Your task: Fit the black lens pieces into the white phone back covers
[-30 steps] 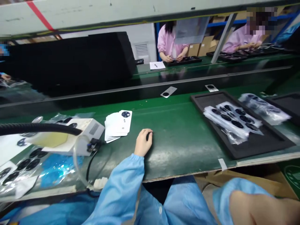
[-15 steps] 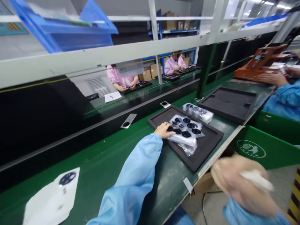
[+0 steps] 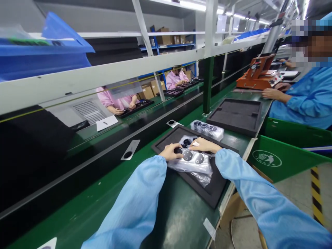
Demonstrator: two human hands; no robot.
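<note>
A stack of clear-plastic-wrapped pieces with black round discs [image 3: 199, 158], like phone camera rings, lies on a black foam tray [image 3: 207, 195] in front of me. My left hand [image 3: 171, 152] is closed around the left end of the top piece, its fingers near a dark disc. Over the far side of the stack lies my right hand [image 3: 204, 144], fingers bent down onto the plastic. A small white wad [image 3: 196, 144] shows at its fingertips. The palm side of the right hand is hidden.
Behind the tray sits another wrapped pack [image 3: 207, 129], beside a second black tray [image 3: 236, 116]. White plates with black discs [image 3: 130, 149] lie along the green bench. A green bin [image 3: 282, 157] stands right, near a co-worker in blue [image 3: 311, 100] at an orange press [image 3: 256, 77].
My right hand has come from beyond the bench edge onto the wrapped stack. My left hand stays at the stack's left end. The view has turned right.
</note>
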